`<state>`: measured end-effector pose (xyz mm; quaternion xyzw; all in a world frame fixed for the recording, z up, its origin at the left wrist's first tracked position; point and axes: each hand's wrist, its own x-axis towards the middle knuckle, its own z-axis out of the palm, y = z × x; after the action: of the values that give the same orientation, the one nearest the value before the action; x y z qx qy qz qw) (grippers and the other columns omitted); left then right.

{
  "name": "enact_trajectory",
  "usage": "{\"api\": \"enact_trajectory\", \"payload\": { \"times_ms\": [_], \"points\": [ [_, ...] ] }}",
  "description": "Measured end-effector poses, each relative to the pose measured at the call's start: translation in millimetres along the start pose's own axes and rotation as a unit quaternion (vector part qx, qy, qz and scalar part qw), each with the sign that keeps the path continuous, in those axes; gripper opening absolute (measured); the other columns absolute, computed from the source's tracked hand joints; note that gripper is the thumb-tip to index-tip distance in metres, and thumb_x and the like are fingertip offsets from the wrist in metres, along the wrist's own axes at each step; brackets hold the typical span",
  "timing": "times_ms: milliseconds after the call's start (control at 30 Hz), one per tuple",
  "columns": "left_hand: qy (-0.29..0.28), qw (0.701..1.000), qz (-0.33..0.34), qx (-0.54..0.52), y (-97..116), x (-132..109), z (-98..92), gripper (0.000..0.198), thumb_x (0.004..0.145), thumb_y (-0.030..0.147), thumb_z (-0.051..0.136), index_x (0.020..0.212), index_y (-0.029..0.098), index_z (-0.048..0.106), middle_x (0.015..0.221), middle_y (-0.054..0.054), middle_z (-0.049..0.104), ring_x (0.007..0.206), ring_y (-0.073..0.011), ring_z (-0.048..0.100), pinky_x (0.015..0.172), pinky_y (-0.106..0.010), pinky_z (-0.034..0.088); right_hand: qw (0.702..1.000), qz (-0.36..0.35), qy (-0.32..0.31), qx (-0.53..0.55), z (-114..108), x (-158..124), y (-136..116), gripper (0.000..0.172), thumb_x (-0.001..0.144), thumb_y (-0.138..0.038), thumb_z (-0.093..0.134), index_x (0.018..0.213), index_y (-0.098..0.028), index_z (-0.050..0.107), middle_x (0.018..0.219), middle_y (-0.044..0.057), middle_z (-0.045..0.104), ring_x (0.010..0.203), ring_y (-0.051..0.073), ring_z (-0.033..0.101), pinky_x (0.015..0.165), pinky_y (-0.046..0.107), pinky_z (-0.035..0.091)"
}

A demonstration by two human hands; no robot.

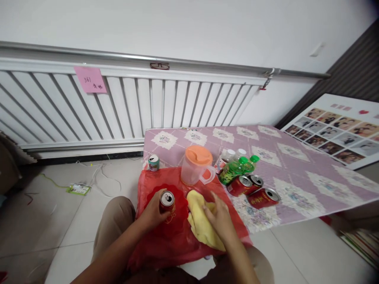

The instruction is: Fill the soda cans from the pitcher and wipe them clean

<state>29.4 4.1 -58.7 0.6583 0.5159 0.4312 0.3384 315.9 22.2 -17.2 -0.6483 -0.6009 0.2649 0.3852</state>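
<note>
My left hand [154,213] is closed around a red drink can [167,202], whose opened top faces up. The can is over a dark red scalloped mat [182,228] on the red plastic sheet [189,256]. On the right lies a bunched yellow cloth [199,221]. My right hand [220,217] rests against it with thumb and fingers apart. Just beyond the cloth stands a clear plastic pitcher [189,171] with an orange lid. A small teal can [153,163], its top opened, is at the table's left edge.
Right of the pitcher are green-capped bottles [232,170], white-capped bottles [229,154] and several red cans [263,198], some lying tilted. A patterned purple cloth [291,173] covers the table. Behind is a white radiator [174,104]; a power strip [79,189] lies on the floor.
</note>
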Motion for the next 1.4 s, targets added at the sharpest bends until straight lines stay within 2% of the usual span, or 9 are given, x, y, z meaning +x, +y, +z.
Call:
{"api": "enact_trajectory", "payload": {
  "times_ms": [133,233,433,700,867,967,1067,1200,1400],
  "points": [
    [0.006,1.0,-0.004,0.0,-1.5,-0.4,-0.1,0.078,0.067,0.015,0.073,0.139,0.018,0.041,0.142,-0.017,0.053,0.137,-0.0349,0.049,0.118,-0.057,0.035,0.968,0.012,-0.094,-0.231,19.5,-34.0,-0.1,0.079,0.082,-0.045,0.062,0.153,-0.023,0.036,0.152,0.017,0.047,0.143,0.039,0.035,0.105,0.066,0.035],
    [0.005,1.0,-0.003,0.003,-1.6,-0.8,-0.4,0.078,0.067,0.016,0.073,0.138,0.018,0.041,0.141,-0.017,0.053,0.137,-0.0344,0.049,0.119,-0.056,0.035,0.952,0.011,-0.116,-0.283,33.1,-41.6,5.0,0.074,0.083,-0.04,0.062,0.151,-0.023,0.039,0.153,0.018,0.045,0.145,0.039,0.033,0.104,0.065,0.035],
    [0.0,1.0,0.002,0.014,4.2,-0.5,-2.0,0.076,0.069,0.016,0.071,0.138,0.017,0.041,0.142,-0.017,0.052,0.137,-0.0339,0.048,0.118,-0.056,0.035,0.998,-0.007,-0.007,-0.069,32.9,-35.6,31.0,0.049,0.08,-0.033,0.057,0.127,-0.02,0.065,0.129,0.015,0.067,0.125,0.034,0.056,0.108,0.054,0.04],
    [0.005,1.0,0.003,0.007,5.4,-0.2,-2.5,0.078,0.068,0.016,0.075,0.139,0.019,0.042,0.14,-0.016,0.054,0.136,-0.0332,0.05,0.118,-0.056,0.035,0.983,0.101,0.1,0.118,-10.6,-36.8,30.6,0.06,0.084,-0.052,0.057,0.137,-0.023,0.055,0.123,0.009,0.071,0.102,0.029,0.071,0.079,0.041,0.061],
    [0.003,1.0,0.005,-0.004,4.8,-0.4,-3.4,0.078,0.068,0.013,0.074,0.139,0.019,0.043,0.141,-0.015,0.053,0.136,-0.032,0.05,0.12,-0.054,0.034,0.951,0.159,0.02,0.263,-26.5,-36.5,-14.6,0.072,0.079,-0.053,0.067,0.143,-0.029,0.045,0.137,0.009,0.063,0.108,0.029,0.069,0.08,0.04,0.061],
    [0.003,1.0,0.003,-0.01,5.1,-0.7,-3.8,0.079,0.067,0.013,0.073,0.139,0.019,0.042,0.141,-0.015,0.053,0.136,-0.0322,0.049,0.119,-0.054,0.035,0.978,0.093,-0.059,0.178,-18.5,-31.8,-47.6,0.061,0.084,-0.048,0.061,0.139,-0.025,0.05,0.133,0.011,0.064,0.111,0.03,0.067,0.088,0.044,0.058],
    [0.003,1.0,0.004,-0.015,5.1,-0.3,-3.1,0.079,0.066,0.012,0.072,0.139,0.018,0.043,0.14,-0.015,0.053,0.135,-0.0325,0.049,0.117,-0.054,0.036,0.994,-0.075,-0.08,0.011,-2.3,-22.8,-78.0,0.048,0.086,-0.033,0.055,0.133,-0.023,0.058,0.126,0.01,0.066,0.115,0.03,0.061,0.101,0.049,0.048],
    [-0.001,1.0,0.012,-0.026,5.6,1.7,-1.8,0.08,0.064,0.008,0.071,0.138,0.019,0.043,0.138,-0.013,0.055,0.131,-0.0305,0.052,0.115,-0.051,0.039,0.962,-0.174,-0.099,-0.183,22.7,-12.0,-112.7,0.049,0.084,-0.016,0.05,0.131,-0.021,0.062,0.109,0.013,0.066,0.103,0.031,0.058,0.093,0.047,0.048],
    [-0.006,0.999,0.023,-0.044,10.3,3.7,-2.5,0.078,0.064,0.006,0.069,0.137,0.018,0.043,0.133,-0.012,0.057,0.124,-0.0287,0.056,0.109,-0.048,0.044,0.907,-0.196,-0.143,-0.343,52.4,-14.3,-141.3,0.059,0.083,-0.005,0.052,0.136,-0.029,0.059,0.146,0.013,0.049,0.112,0.032,0.054,0.086,0.041,0.049]
  ]
}}
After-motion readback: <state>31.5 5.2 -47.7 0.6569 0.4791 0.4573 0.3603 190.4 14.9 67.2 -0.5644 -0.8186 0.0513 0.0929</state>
